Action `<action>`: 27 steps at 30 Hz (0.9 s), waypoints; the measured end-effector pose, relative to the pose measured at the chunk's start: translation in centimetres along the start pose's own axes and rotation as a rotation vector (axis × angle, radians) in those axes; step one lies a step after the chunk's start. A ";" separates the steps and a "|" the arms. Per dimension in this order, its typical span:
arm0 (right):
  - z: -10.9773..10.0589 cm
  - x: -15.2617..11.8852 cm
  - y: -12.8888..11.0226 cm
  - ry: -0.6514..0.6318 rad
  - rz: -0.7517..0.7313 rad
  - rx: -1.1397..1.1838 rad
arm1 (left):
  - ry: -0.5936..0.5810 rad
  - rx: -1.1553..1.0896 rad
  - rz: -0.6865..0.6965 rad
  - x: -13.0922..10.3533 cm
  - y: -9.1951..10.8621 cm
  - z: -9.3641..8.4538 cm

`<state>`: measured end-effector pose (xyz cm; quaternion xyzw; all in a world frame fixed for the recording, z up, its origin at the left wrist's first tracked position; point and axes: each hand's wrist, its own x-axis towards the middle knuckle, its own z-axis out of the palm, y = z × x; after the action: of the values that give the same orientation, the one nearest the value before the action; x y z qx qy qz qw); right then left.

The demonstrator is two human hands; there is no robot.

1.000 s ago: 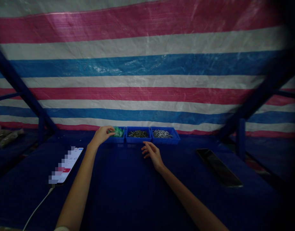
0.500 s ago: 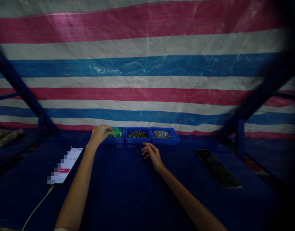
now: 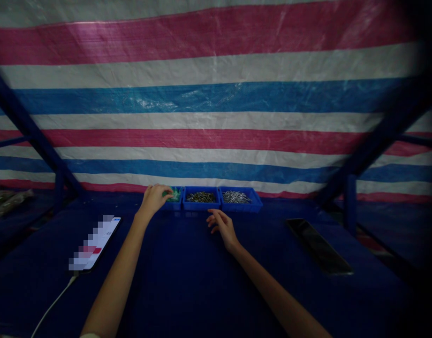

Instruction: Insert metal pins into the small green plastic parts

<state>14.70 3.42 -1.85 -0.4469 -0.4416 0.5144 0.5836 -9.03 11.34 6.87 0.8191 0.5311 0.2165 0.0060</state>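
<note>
My left hand (image 3: 154, 200) is over the leftmost blue bin (image 3: 177, 206), its fingers bent and pinched together among small green plastic pieces (image 3: 175, 193). What lies between the fingertips is too small to make out. The hand covers the bin's left part. In front of the middle bin (image 3: 201, 206) my right hand (image 3: 224, 228) hovers with loosely curled, separated fingers and nothing visible in them. That bin contains thin brass-coloured metal pieces (image 3: 200, 196), nail- or screw-like. Similar silver pieces (image 3: 236, 197) fill the right bin (image 3: 258, 203).
On the left of the dark blue tabletop (image 3: 180, 277) lies a lit phone (image 3: 105, 241) with a white cable (image 3: 54, 303). A dark phone (image 3: 319, 246) lies at the right. Striped sheeting (image 3: 216, 98) hangs behind, between slanted blue frame bars (image 3: 29, 129).
My left hand has moved right and slightly further into the green pieces, covering more of that bin. My right hand has stayed almost in place.
</note>
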 end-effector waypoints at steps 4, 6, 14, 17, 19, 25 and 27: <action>0.1 0.1 0.0 0.001 0.005 0.006 | -0.014 0.089 -0.006 -0.1 -0.5 -0.2; 0.1 0.1 0.0 0.011 0.009 0.008 | -0.045 0.096 -0.019 -0.1 -0.6 0.1; 0.0 0.2 0.3 0.001 0.005 0.012 | -0.109 0.084 -0.024 0.2 -0.4 1.5; 0.0 0.2 0.2 0.011 0.017 0.011 | -0.134 0.085 -0.013 0.1 -0.5 1.4; 0.1 0.2 0.1 0.011 0.020 0.005 | -0.145 0.089 -0.007 0.0 -0.4 1.3; 0.1 0.1 0.0 0.009 0.015 -0.008 | -0.149 0.137 -0.040 -0.2 -0.2 2.0; 0.0 0.1 0.0 0.003 0.011 -0.009 | -0.153 0.150 -0.053 -0.3 -0.1 2.3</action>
<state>14.68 3.54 -1.88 -0.4529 -0.4404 0.5150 0.5795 -8.40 11.65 4.71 0.8172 0.5652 0.1128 -0.0093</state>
